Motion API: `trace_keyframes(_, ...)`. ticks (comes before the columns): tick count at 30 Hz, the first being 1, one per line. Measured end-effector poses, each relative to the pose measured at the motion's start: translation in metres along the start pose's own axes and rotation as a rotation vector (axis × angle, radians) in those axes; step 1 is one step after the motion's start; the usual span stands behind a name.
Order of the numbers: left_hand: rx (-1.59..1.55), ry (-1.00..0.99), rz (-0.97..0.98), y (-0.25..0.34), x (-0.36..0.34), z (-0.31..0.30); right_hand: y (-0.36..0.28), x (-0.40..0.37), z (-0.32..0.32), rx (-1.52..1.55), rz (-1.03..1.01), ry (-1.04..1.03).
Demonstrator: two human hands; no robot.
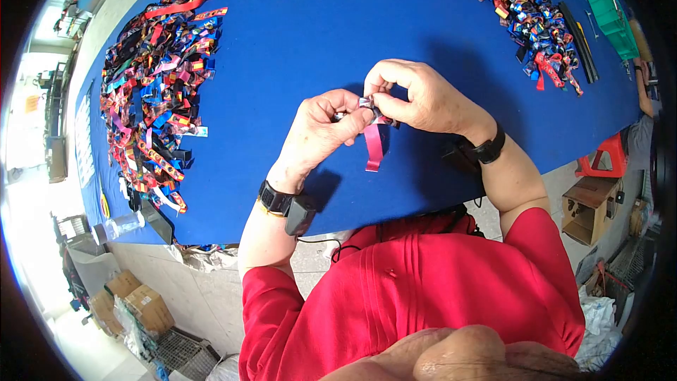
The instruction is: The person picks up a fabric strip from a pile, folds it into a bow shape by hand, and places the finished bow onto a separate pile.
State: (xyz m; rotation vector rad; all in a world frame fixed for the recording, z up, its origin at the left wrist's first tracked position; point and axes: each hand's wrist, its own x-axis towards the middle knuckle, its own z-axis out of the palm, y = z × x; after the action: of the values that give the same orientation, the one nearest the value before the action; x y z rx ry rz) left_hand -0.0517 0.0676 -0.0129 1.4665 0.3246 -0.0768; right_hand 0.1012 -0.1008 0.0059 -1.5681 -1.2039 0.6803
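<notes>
My left hand [321, 130] and my right hand [416, 99] meet above the blue table [317, 21]. Together they pinch a small silver clasp [367, 103] at the top of a pink ribbon strip [374, 147] that hangs down between them. Both hands have their fingers closed on the piece. Each wrist carries a black band. A large heap of coloured ribbon strips [151, 92] lies on the table to my left. A second heap of ribbon strips [518, 7] lies at the far right.
A green tray [606, 3] and long dark bars [578, 42] lie beside the right heap. A plastic bottle [116, 227] stands at the table's near left corner. Cardboard boxes [137, 303], a red stool [606, 159] and a box [589, 208] stand on the floor.
</notes>
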Motion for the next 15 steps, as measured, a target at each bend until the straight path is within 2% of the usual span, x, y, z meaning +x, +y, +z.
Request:
trace_keyframes(4, -0.021, -0.026, -0.017, -0.0007, -0.0004, -0.0026, 0.0026, 0.0029, -0.0023, -0.304, -0.193, 0.082)
trace_keyframes(7, -0.019, 0.001, -0.021, -0.0004, -0.0001, -0.0012, 0.0072, 0.0031, -0.0022, -0.388, -0.288, 0.113)
trace_keyframes(10, 0.012, 0.017, -0.009, 0.0008, 0.0006, -0.0004, 0.0043, 0.0007, -0.0028, -0.1, -0.14, 0.061)
trace_keyframes(15, 0.006, 0.001, 0.009, -0.0003, 0.0014, 0.0001, 0.0006, -0.0001, -0.0056, 0.025, 0.002, -0.061)
